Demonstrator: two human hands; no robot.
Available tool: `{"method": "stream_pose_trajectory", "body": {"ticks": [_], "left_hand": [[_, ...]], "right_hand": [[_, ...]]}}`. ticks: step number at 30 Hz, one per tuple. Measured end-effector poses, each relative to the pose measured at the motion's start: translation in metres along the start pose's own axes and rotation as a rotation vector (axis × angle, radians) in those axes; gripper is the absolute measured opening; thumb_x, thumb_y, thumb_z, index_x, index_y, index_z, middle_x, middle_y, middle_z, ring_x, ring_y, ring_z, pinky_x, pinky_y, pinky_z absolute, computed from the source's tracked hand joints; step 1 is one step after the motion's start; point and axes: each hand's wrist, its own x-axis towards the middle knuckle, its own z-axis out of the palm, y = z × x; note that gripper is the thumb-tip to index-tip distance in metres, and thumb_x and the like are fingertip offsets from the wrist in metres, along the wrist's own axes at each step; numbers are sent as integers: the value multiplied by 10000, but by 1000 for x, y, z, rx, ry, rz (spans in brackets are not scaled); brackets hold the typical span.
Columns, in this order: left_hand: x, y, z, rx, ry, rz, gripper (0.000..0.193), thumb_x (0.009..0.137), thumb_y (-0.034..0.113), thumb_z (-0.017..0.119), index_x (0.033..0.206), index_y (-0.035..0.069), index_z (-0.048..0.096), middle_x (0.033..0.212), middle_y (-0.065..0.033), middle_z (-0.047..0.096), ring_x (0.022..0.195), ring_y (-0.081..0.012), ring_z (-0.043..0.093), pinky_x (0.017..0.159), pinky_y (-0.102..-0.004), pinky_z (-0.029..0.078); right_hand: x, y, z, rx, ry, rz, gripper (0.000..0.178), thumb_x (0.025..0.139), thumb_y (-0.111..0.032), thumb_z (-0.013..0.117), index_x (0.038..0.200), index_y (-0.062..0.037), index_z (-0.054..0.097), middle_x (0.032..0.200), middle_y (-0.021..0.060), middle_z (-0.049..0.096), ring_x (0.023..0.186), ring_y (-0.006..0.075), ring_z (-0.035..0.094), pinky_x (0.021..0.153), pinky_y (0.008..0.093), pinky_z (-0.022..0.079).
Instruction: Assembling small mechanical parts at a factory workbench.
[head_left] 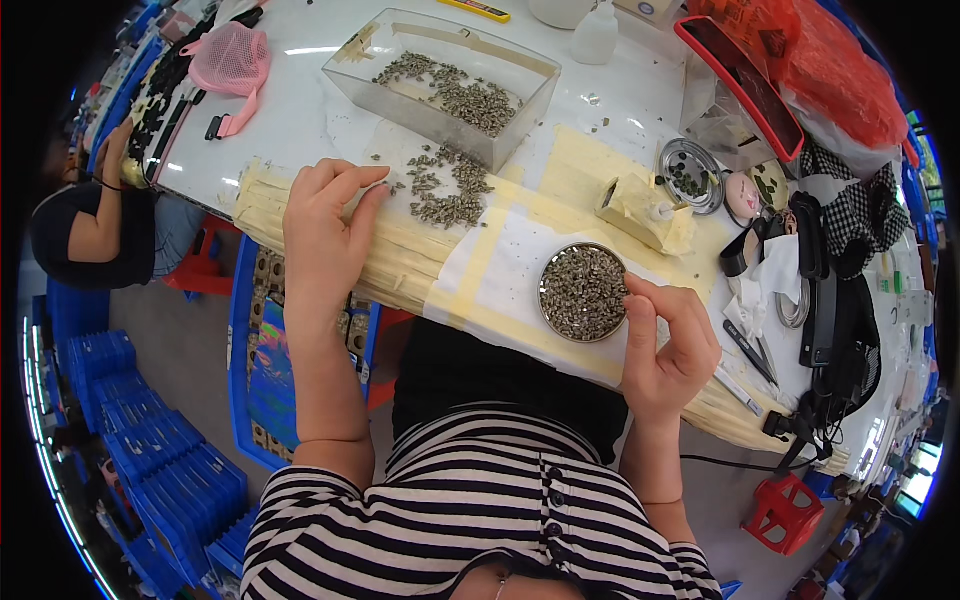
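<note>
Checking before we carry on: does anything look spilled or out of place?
Possibly: small grey pieces lie loose on the table beside the clear tray, with strays near the left hand. Outside the tray they look spilled, though they may be there deliberately. The yellow tape along the front edge looks wrinkled.

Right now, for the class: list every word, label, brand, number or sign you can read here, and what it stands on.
No text can be quoted with certainty.
Dark pointed tool: pale print, too small to read.
Yellow-and-black tool: dark markings, too small to read.
Clear tray: mark on its far wall, too blurred to read.
Round dish: no lettering visible.
</note>
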Motion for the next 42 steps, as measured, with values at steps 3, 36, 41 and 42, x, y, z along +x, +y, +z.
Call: {"method": "stream_pose_trajectory", "body": {"ticks": [3, 36, 41, 42], "left_hand": [[0, 0, -1, -15, 11, 0, 131, 811, 51, 702, 938, 28, 722, 831, -80, 607, 818, -259, 543, 746, -367, 449], [-14, 101, 55, -1320, -462, -195, 263, 776, -112, 745, 972, -35, 587, 900, -125, 694, 857, -169, 706, 769, -263, 585], [-12, 96, 64, -1521, -592, -266, 228, 797, -66, 756, 955, -22, 599, 911, -100, 692, 862, -139, 695, 784, -247, 574], [-13, 95, 65, -1515, -601, -265, 225, 800, -63, 755, 959, -24, 601, 914, -101, 693, 860, -139, 696, 784, -247, 574]], "right_hand": [[-1, 0, 0, 8, 0, 2, 123, 822, 40, 698, 939, 30, 733, 739, 99, 663, 597, 140, 577, 553, 232, 438], [3, -3, 1, 64, -8, -40, 237, 749, 73, 751, 970, -5, 721, 820, 89, 660, 667, 169, 633, 579, 252, 495], [3, 1, 1, 52, -19, -111, 242, 736, 76, 756, 957, -12, 712, 834, 91, 663, 682, 192, 647, 579, 263, 502], [3, 1, 1, 45, -19, -105, 239, 733, 76, 756, 949, -12, 708, 833, 92, 664, 680, 196, 647, 579, 265, 503]]}}
